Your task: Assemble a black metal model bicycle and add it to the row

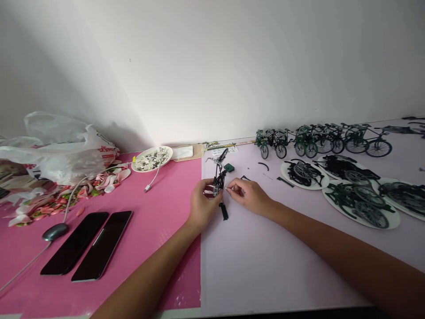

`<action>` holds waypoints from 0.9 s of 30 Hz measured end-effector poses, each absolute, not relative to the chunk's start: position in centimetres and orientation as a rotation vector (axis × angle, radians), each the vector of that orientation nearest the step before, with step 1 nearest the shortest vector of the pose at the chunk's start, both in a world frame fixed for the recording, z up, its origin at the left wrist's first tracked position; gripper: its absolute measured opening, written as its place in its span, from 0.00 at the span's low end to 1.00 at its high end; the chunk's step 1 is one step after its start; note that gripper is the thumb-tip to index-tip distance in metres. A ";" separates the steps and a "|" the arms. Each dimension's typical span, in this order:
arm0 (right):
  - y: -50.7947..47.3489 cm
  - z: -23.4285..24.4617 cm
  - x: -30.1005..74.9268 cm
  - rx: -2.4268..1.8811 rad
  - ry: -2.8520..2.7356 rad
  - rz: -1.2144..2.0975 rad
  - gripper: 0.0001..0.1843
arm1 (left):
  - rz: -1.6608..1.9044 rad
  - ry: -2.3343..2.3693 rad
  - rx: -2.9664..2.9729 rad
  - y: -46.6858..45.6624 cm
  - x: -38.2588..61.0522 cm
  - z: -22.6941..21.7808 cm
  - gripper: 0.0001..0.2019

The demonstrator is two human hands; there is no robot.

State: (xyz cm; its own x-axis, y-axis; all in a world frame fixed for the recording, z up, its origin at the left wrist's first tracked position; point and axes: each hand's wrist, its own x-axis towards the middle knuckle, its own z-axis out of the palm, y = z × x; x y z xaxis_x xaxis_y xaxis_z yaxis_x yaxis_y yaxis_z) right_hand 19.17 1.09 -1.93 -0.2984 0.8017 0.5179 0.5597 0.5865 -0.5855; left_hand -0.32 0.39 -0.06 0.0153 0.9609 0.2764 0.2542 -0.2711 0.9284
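Note:
Upright in my left hand [203, 204] is a small black model bicycle [219, 173], its handlebar and wheel pointing up and away. The fingers close round its lower part, hiding some of it. Just to the right, my right hand [251, 196] pinches a thin, pale, pin-like piece [226, 188] against the bicycle's side; its exact kind is too small to tell. Beneath the bicycle a dark strip-shaped part [223, 212] shows. A dark green block [229, 167] lies behind my hands, and a curved black piece [263, 166] rests farther right.
Finished-looking model bicycles [305, 138] stand along the wall. Several plates of bicycle parts [285, 166] fill the right side. At left are two phones [102, 246], a charging cable [154, 179], a plate of small white pieces [134, 166], artificial petals [114, 179] and a plastic bag [66, 155].

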 end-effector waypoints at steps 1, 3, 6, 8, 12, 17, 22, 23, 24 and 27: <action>1.1 -1.9 19.2 -1.083 -1.994 0.382 0.06 | 1.297 1.266 1.602 0.4 -0.3 -0.1 0.16; 1.2 -2.0 19.2 -1.085 -1.983 0.406 0.07 | 1.298 1.262 1.600 0.4 -0.3 -0.2 0.16; 1.4 -2.1 19.3 -1.096 -1.963 0.438 0.08 | 1.318 1.251 1.612 0.4 -0.3 -0.1 0.16; 1.5 -2.2 19.3 -1.106 -1.954 0.444 0.08 | 1.327 1.250 1.614 0.3 -0.3 0.0 0.16; 1.5 -2.4 19.3 -1.122 -1.951 0.401 0.08 | 1.293 1.264 1.590 0.2 -0.4 0.2 0.17; 1.5 -2.5 19.4 -1.149 -1.950 0.354 0.07 | 1.285 1.262 1.583 0.2 -0.5 0.2 0.18; 1.5 -2.7 19.4 -1.150 -1.938 0.353 0.07 | 1.274 1.246 1.571 0.2 -0.4 0.5 0.17; 1.5 -2.7 19.4 -1.149 -1.933 0.350 0.07 | 1.275 1.243 1.571 0.2 -0.4 0.5 0.17; 1.5 -2.8 19.4 -1.147 -1.928 0.348 0.07 | 1.279 1.240 1.570 0.2 -0.4 0.6 0.17; 1.5 -2.8 19.5 -1.142 -1.917 0.348 0.07 | 1.282 1.239 1.560 0.2 -0.4 0.8 0.18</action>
